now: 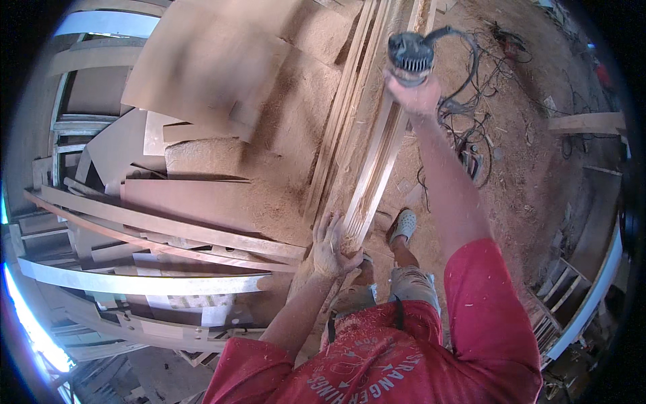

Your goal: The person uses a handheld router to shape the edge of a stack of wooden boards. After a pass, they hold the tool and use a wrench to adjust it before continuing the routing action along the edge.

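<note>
My right hand [417, 96] is wrapped round a black corded power tool [409, 54], which looks like a handheld router. The tool is over the far part of a long pale wooden board [369, 192] with lengthwise grooves. What its base touches is hidden. Its dark cable [472, 67] loops off to the right. My left hand [328, 250] lies at the near end of the board, fingers stretched forward and thumb out to the right. Wood dust coats that hand. Several narrow strips [336, 131] lie lengthwise left of the board.
Sawdust-covered sheets [208, 67] lie on the left, partly blurred. Long curved wooden pieces [168, 225] reach toward my left hand. Tangled cables [471, 138] lie on the dusty floor to the right. A wooden piece [585, 123] juts in at the far right.
</note>
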`<state>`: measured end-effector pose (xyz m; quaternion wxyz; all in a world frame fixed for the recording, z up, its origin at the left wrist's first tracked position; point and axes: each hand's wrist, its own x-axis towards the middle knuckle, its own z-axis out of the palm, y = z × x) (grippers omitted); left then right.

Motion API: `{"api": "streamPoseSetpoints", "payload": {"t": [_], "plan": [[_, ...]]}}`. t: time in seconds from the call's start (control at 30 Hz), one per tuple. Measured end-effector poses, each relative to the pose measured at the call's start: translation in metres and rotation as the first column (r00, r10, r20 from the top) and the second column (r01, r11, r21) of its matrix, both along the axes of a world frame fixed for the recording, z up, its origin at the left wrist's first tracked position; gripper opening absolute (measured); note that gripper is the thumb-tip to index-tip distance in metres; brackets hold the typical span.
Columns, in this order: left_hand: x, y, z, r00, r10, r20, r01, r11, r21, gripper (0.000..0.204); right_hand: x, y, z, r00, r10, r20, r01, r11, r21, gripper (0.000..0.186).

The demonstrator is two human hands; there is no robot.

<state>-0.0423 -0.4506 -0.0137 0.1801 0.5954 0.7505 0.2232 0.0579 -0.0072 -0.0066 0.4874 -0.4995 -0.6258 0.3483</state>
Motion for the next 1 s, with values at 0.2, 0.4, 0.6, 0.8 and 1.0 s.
{"api": "streamPoseSetpoints", "payload": {"t": [0.2,0.4,0.6,0.8,1.0], "plan": [[-0.005,-0.001,0.002,0.995,-0.051,0.080,0.042,0.994,0.102,0.086,-0.002,-0.123,-0.007,1.000,-0.022,0.017,0.021,0.999,0.048,0.071],[0.010,-0.015,-0.034,0.891,0.449,0.065,-0.453,0.878,0.153,0.061,-0.003,-0.230,0.015,0.996,-0.015,-0.084,0.013,1.000,-0.027,0.062],[0.011,-0.009,-0.032,0.732,0.680,0.036,-0.632,0.698,-0.336,0.059,-0.010,-0.290,0.055,0.995,-0.104,0.012,0.102,0.933,-0.346,0.056],[0.010,-0.009,-0.032,0.779,0.627,0.028,-0.615,0.771,-0.164,0.055,-0.010,-0.320,0.052,0.997,-0.073,-0.030,0.056,0.923,-0.382,0.058],[0.013,-0.010,-0.038,0.804,0.593,0.044,-0.585,0.803,-0.112,0.054,-0.004,-0.337,0.015,0.992,-0.054,-0.113,0.017,0.952,-0.306,0.059]]}}
